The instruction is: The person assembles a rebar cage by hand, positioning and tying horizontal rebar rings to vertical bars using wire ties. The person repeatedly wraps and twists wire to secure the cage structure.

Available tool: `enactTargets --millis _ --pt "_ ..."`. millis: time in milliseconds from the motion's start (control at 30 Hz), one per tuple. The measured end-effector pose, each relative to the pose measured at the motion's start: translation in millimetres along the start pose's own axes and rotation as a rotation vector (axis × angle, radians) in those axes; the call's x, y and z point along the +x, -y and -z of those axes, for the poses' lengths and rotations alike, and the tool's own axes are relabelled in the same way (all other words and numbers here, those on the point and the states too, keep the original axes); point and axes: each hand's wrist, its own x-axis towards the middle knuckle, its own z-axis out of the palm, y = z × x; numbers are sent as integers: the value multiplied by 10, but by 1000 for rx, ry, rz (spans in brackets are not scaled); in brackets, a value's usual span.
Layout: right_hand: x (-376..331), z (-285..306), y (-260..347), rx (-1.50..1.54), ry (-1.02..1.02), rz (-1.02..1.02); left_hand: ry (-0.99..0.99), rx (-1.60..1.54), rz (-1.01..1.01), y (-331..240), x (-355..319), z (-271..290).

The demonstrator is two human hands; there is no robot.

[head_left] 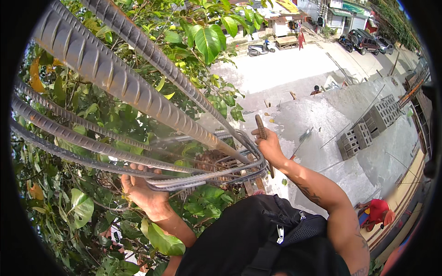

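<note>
Thick ribbed rebar [133, 87] rises in a column toward the upper left, with several bars side by side. A stack of bent steel stirrups [216, 174] rings the bars. My left hand [146, 195] is at the stirrups' left corner, its fingers curled behind a bar and partly hidden by it. At the right corner, my right hand [270, 146] is closed around a short brown rod-like tool [261, 126]. One end of it sticks up past my fingers, the other shows below the hand. Its exact kind is not clear.
Leafy branches [207, 41] crowd the left and top. Far below, a grey concrete slab [317, 115] carries hollow blocks [373, 124]. A person in red [378, 212] is at lower right, near wooden planks [405, 184]. Parked vehicles [363, 41] and a scooter [261, 48] stand beyond.
</note>
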Motion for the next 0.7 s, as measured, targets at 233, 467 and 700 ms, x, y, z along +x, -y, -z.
enactTargets --millis 233,467,700 --pt "-618 255 567 -218 136 772 122 -161 127 -26 103 1" --pt "-516 -28 599 -551 262 807 394 -230 181 -45 94 89" --pt "-348 -43 457 -505 159 1163 524 548 -488 203 215 392"
